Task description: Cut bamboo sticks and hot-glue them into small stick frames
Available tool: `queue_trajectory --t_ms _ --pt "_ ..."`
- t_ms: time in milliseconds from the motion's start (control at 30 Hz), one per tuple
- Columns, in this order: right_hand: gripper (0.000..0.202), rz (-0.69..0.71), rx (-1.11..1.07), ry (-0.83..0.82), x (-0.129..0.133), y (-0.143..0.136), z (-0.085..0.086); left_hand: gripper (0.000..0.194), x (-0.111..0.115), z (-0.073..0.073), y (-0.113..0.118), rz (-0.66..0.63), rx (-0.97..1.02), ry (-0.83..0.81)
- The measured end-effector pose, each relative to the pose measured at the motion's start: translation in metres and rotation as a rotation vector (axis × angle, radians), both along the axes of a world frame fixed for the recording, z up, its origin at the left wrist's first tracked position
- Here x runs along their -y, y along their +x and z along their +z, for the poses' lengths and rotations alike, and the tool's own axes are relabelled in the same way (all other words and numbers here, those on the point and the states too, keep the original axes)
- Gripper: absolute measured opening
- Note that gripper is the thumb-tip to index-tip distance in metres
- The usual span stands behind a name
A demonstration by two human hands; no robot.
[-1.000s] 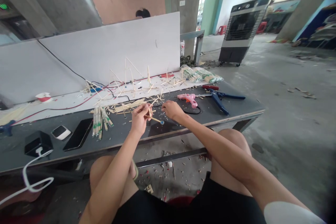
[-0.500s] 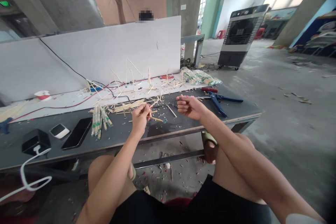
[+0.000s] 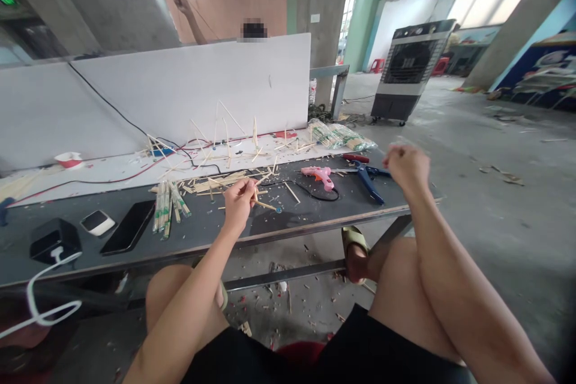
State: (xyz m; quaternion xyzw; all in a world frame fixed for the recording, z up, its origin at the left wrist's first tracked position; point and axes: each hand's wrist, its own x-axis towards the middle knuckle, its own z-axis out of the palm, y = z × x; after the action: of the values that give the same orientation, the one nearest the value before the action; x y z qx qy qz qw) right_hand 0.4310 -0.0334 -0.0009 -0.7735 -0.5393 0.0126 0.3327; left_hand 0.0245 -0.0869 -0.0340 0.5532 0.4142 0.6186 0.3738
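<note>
My left hand [image 3: 239, 199] is closed in a pinch on thin wooden sticks [image 3: 265, 206] that meet at angles near the fingertips. A small blue blob [image 3: 279, 210] sits at the end of the lower stick, just above the dark tabletop. My right hand [image 3: 408, 169] is raised past the right end of the table, its fingers curled and slightly blurred; what they hold, if anything, is hidden. Between the hands a pink glue gun [image 3: 321, 176] lies on the table, apart from both. Blue-handled cutters [image 3: 369, 183] lie beside it, partly behind my right hand.
Loose sticks [image 3: 225, 180] and wrapped bundles [image 3: 165, 207] lie left of centre. Stick frames [image 3: 225, 138] stand along the white panel [image 3: 252, 81]. A phone [image 3: 129, 228] and black box [image 3: 56, 240] lie at left. Bagged sticks [image 3: 342, 134] are at back right.
My right hand has moved right, away from the glue gun's spot, uncovering the gun on the table. My left hand stays nearly in place with the sticks. A person's hand behind the panel moved left.
</note>
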Motion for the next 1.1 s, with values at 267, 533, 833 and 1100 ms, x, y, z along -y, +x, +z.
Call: queue_trajectory --t_ms 267,533,833,1100 --pt "0.027 0.436 -0.126 0.216 0.023 -0.087 0.002 0.029 0.003 0.004 0.014 -0.076 -0.001 0.004" --pt "0.039 0.956 -1.104 0.096 0.032 -0.171 -0.021 0.024 0.011 0.006 0.022 -0.197 0.039 -0.005" --pt "0.037 0.925 -1.590 -0.121 0.046 -0.204 -0.020 0.024 0.014 0.009 0.023 -0.171 0.031 -0.027" --pt "0.035 0.912 -1.561 0.030 0.046 -0.203 -0.015 0.025 0.014 0.007 0.020 -0.154 -0.015 -0.020"
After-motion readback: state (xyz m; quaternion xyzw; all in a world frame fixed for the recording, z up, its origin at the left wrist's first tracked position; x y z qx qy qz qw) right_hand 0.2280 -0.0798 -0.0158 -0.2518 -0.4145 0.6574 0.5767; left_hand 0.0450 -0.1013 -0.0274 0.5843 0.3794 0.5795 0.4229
